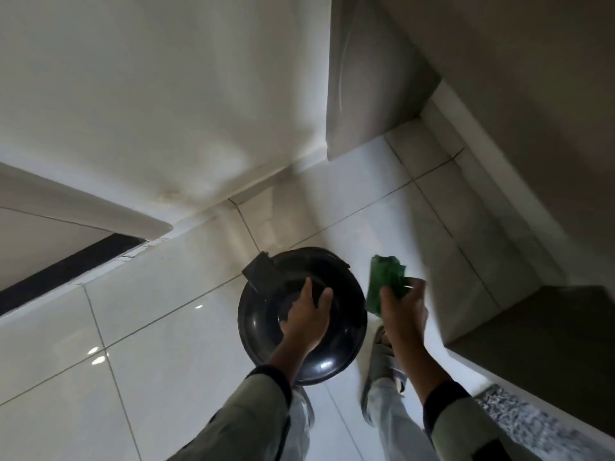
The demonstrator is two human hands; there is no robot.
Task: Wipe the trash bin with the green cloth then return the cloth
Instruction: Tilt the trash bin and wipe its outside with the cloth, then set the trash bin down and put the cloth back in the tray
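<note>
Sleeves come first, pale with dark cuffs, then my two hands reaching down over the bin (266, 331), which stands on the white floor tiles (149, 327) close to the wall (166, 94) and just in front of my feet. Left hand (307, 319) lies spread on the domed black lid, fingers loosely open, pressing nothing that I can make out beyond the lid itself; it holds no object. Right hand (404, 309) is closed round the cloth (386, 277), which is bunched and sticks up out of my fist, hanging just beside the bin's right rim and, as far as I can tell, not yet touching it. I judge the wiping is about to begin or is between strokes. To do it well I would keep the left hand planted as a brace, because a light bin on glossy tile will likely slide or rock when pushed. I would shake the cloth flatter so more of it meets the plastic, then sweep from the top of the dome outward and down toward the rim, shifting the bracing hand so the patch beneath it gets cleaned too. The boxy hinge (258, 271) at the back edge looks like a dirt trap, so a folded corner should go in there. My shoe (381, 357) stands close by; I should not nudge the bin.
</note>
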